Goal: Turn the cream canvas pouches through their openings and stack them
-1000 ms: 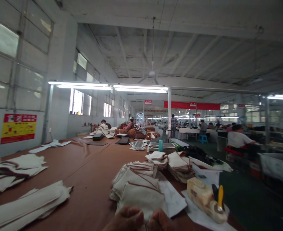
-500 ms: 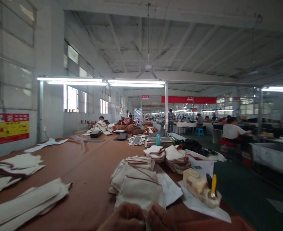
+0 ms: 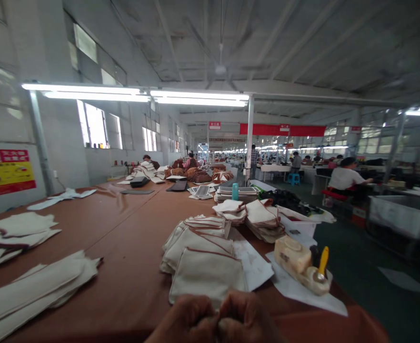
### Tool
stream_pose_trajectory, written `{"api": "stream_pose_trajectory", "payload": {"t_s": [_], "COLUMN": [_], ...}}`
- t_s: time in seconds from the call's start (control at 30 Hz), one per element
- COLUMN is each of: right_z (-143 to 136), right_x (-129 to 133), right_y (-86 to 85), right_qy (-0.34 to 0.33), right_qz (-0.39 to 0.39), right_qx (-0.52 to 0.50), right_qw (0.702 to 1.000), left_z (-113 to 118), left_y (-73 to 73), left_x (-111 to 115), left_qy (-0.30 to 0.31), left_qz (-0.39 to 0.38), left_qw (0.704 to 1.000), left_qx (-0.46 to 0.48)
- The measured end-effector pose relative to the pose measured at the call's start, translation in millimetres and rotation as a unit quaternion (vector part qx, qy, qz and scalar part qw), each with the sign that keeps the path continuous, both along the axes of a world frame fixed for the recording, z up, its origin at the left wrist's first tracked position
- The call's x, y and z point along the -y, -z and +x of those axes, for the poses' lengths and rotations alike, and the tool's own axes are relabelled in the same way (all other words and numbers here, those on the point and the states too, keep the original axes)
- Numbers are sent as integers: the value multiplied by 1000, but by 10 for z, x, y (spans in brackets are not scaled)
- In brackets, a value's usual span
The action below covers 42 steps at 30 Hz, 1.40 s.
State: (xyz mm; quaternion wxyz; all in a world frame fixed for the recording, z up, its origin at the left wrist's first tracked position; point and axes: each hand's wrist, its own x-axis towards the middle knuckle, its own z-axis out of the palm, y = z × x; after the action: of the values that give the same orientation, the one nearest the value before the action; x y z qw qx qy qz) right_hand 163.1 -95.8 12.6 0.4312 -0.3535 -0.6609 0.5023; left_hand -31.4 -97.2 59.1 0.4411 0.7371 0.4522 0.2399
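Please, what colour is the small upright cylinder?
The cylinder is turquoise, shown best in the head view.

The stacked pieces point(image 3: 208, 274) look like matt, pale cloth. The table cover point(image 3: 131, 267) is smooth brown sheeting with a soft sheen. That cloudy jug point(image 3: 293, 254) looks plastic, and the stool point(image 3: 293, 179) shiny blue plastic.

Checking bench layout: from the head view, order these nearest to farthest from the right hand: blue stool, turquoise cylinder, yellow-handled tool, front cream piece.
From the right hand:
1. Front cream piece, just ahead
2. Yellow-handled tool, right side
3. Turquoise cylinder, farther up the table
4. Blue stool, on the floor beyond
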Motion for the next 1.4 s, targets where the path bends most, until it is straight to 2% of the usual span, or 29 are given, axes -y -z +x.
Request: {"api": "stream_pose_trajectory", "payload": {"t_s": [0.17,0.27,0.37,0.47,0.6,0.67,0.8,0.93,1.03,1.1,1.17,1.23,1.3,1.4], "right_z": [-34,-57,-69,-61,-37,-16,53,107,115,123,147,191,246,298], "right_x": [-16,-131,-221,-277,-338,-370,-421,-438,-415,-383,-348,-324,-318,-349], "right_y": [-82,-42,17,6,-67,-67,-6,-21,-55,-49,-24,-8,-29,-137], "right_qy": [27,28,33,23,-15,-35,-56,-82,-73,-61,-52,-43,-48,-110], "right_qz": [-41,-75,-67,1,171,242,316,376,388,369,309,203,83,-48], "right_qx": [-13,-13,5,52,80,104,210,295,301,281,245,205,170,127], "right_qw": [999,997,997,998,982,964,924,875,868,884,917,956,981,985], "left_z": [-8,-19,-22,-48,-110,-136,-173,-185,-172,-165,-166,-173,-180,-178], "left_y": [71,129,175,197,196,213,286,282,203,141,93,70,76,116], "left_x": [-208,-324,-417,-515,-643,-690,-750,-791,-793,-773,-743,-712,-691,-686], "left_qy": [44,48,35,48,56,60,103,151,184,212,231,235,230,225], "left_qz": [-51,-78,-94,-159,-249,-274,-328,-296,-241,-195,-141,-91,-61,-54], "left_qw": [997,995,995,984,946,936,922,936,950,956,962,968,971,973], "left_qx": [23,34,21,65,199,212,178,114,79,56,30,7,-11,-20]}}
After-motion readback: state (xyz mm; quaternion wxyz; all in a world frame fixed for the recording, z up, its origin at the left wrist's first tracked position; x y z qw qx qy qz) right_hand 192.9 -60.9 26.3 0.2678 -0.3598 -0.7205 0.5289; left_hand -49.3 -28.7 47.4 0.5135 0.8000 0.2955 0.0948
